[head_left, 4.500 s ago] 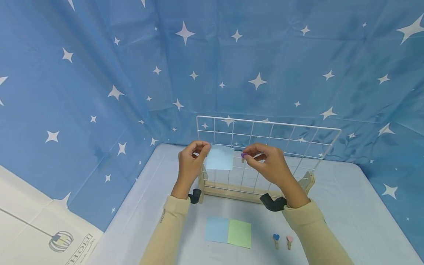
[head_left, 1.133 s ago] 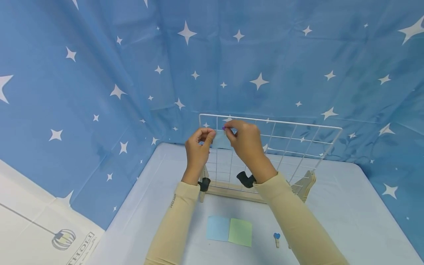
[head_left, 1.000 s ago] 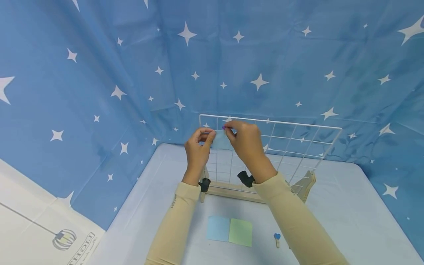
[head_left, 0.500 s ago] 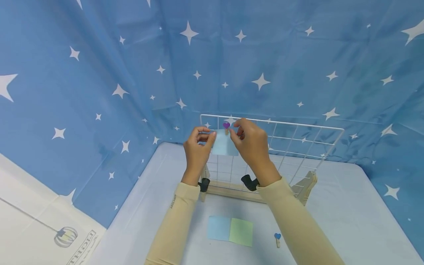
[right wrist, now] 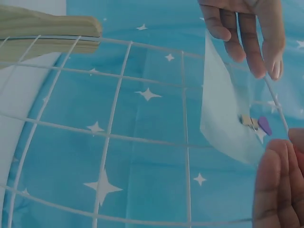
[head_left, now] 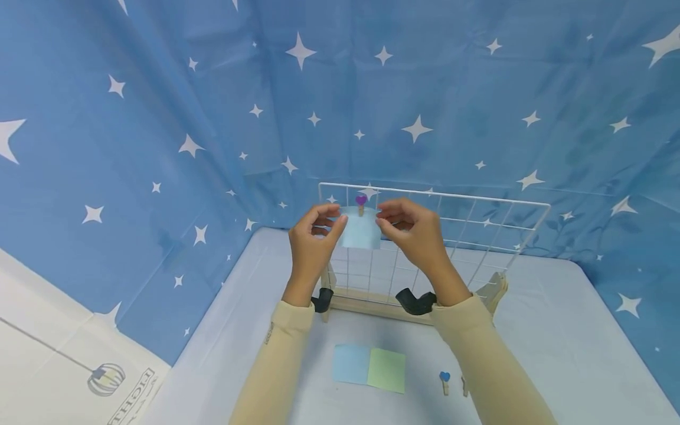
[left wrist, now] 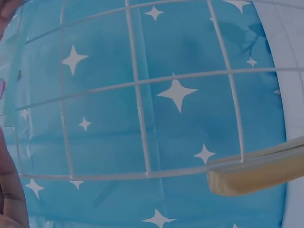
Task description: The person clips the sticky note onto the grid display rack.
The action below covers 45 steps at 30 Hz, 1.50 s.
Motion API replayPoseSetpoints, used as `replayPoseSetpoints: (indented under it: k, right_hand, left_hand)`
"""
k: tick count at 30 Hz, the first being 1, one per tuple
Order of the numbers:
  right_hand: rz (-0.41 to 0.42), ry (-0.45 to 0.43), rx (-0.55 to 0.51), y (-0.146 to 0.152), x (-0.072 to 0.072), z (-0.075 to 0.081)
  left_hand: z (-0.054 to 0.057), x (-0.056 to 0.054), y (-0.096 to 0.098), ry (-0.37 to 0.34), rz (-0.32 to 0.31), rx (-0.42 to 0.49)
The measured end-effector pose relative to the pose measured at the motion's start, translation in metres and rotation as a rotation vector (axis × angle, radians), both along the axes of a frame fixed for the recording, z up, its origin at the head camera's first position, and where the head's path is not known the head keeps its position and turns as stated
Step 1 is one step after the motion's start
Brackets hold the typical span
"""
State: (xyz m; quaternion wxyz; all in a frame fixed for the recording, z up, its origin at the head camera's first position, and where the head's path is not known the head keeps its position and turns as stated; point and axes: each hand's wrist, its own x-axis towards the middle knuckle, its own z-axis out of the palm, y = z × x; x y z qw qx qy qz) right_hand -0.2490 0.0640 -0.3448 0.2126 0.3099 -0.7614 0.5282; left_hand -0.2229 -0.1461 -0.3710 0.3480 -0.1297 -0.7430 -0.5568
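A light blue paper square (head_left: 360, 232) hangs at the upper left of the white wire grid (head_left: 451, 195). A small wooden clothespin with a purple heart (head_left: 361, 202) sits on its top edge; I cannot tell whether it also bites the wire. My left hand (head_left: 312, 239) is at the paper's left edge, thumb and fingers apart. At the opposite edge is my right hand (head_left: 417, 236), its thumb and index also apart. In the right wrist view the paper (right wrist: 223, 104) bows outward between the left hand (right wrist: 247, 28) and the right hand (right wrist: 278, 187).
On the table, a blue paper square (head_left: 350, 363) lies beside a green one (head_left: 386, 370). To their right is a blue-heart clothespin (head_left: 445, 382), and another clothespin (head_left: 464, 386) is partly hidden by the right sleeve. A wooden base (head_left: 372, 304) supports the grid.
The purple-heart clothespin, earlier in my right hand, was brought left onto the paper's top edge and let go. Since then the right hand has shifted to the paper's right edge.
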Motion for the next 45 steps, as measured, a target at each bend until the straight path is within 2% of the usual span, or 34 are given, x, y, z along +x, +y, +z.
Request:
replayPoseSetpoints:
  k: [3, 6, 11, 16, 22, 30, 35, 45]
  right_hand:
    - [0.085, -0.106, -0.05, 0.008, 0.001, -0.002]
    - [0.16, -0.162, -0.082, 0.016, 0.002, -0.005]
    - [0.232, -0.188, -0.077, 0.026, 0.004, -0.011]
    - [0.249, -0.199, -0.058, 0.036, 0.006, -0.018]
    - [0.252, -0.185, -0.046, 0.046, 0.009, -0.025]
    - [0.261, -0.185, -0.056, 0.059, 0.014, -0.032]
    - [0.248, -0.182, -0.051, 0.068, 0.017, -0.037]
    - [0.242, -0.181, -0.045, 0.082, 0.025, -0.046]
  left_hand:
    - [0.002, 0.005, 0.0, -0.043, -0.055, 0.015]
    - [0.003, 0.008, 0.0, -0.074, -0.114, 0.019]
    - [0.001, 0.011, -0.002, -0.113, -0.203, 0.008]
    - [-0.001, 0.015, -0.004, -0.158, -0.26, -0.009]
    - [-0.005, 0.02, -0.007, -0.193, -0.297, -0.025]
    - [-0.012, 0.025, -0.01, -0.175, -0.317, -0.047]
    - [-0.017, 0.028, -0.014, -0.193, -0.334, -0.03]
    - [-0.031, 0.032, -0.021, -0.188, -0.359, -0.058]
